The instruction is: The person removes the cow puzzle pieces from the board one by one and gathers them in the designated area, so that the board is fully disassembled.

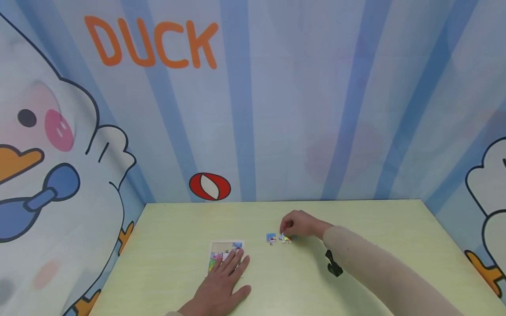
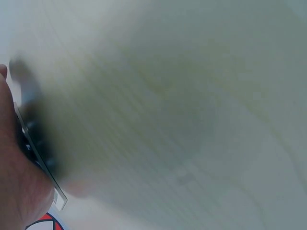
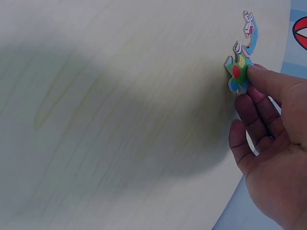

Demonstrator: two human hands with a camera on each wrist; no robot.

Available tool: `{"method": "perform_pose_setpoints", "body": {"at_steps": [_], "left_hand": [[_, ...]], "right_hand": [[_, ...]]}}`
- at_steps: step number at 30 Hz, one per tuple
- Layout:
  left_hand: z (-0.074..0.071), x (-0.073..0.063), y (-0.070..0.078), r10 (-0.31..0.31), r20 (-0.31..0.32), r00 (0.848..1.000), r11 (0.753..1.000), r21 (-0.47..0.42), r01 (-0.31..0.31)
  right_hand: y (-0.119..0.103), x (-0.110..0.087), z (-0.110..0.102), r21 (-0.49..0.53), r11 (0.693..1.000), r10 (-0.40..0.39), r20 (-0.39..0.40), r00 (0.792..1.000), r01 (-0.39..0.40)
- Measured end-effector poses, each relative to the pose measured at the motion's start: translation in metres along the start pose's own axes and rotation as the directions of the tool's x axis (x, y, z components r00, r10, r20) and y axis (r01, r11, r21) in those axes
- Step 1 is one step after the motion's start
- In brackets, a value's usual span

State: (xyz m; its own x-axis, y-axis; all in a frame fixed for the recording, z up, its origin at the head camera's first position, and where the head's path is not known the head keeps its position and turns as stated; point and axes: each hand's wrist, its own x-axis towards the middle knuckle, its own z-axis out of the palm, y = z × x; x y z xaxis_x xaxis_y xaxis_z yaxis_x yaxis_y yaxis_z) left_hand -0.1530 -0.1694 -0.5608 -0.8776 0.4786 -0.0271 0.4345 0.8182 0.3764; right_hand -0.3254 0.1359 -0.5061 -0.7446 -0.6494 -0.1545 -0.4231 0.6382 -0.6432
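Observation:
My right hand (image 1: 299, 224) pinches a puzzle piece (image 3: 238, 72) between thumb and fingers. The piece is green with red, yellow and blue patches, and it is close over the table in the right wrist view. Just left of it lies a second puzzle piece (image 1: 271, 238), mostly light blue. My left hand (image 1: 222, 287) rests with its fingers straight over the lower part of a jigsaw board (image 1: 226, 246). The board has a pale border, a tan bare strip near its top and colourful pictures; the hand hides much of it.
A pale yellow table (image 1: 178, 228) reaches back to a light blue striped backdrop (image 1: 288, 109) with duck drawings. A small black clip (image 1: 334, 264) is at the right sleeve. In the left wrist view the table fills most of the picture, blurred.

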Motion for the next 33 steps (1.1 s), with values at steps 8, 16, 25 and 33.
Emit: {"method": "perform_pose_setpoints", "body": {"at_steps": [8, 16, 25, 33], "left_hand": [[0.0066, -0.0004, -0.0051, 0.015, -0.024, 1.0, 1.0, 0.007, -0.015], [0.0079, 0.0014, -0.0071, -0.009, 0.005, 1.0, 1.0, 0.014, 0.008], [0.0029, -0.0005, -0.0028, 0.006, -0.015, 1.0, 1.0, -0.005, -0.006], [0.0022, -0.0015, -0.0018, 0.014, -0.013, 1.0, 1.0, -0.004, -0.014]], "right_hand": [[-0.0013, -0.0002, 0.0021, 0.003, 1.0, -0.009, -0.012, 1.0, 0.009], [-0.004, -0.0003, 0.0022, 0.006, 1.0, 0.016, -0.018, 1.0, -0.016], [-0.006, -0.0027, 0.0026, 0.012, 0.998, 0.064, -0.014, 0.998, -0.064], [-0.0024, -0.0019, 0.0044, 0.017, 0.996, 0.093, -0.019, 0.996, -0.092]]}}
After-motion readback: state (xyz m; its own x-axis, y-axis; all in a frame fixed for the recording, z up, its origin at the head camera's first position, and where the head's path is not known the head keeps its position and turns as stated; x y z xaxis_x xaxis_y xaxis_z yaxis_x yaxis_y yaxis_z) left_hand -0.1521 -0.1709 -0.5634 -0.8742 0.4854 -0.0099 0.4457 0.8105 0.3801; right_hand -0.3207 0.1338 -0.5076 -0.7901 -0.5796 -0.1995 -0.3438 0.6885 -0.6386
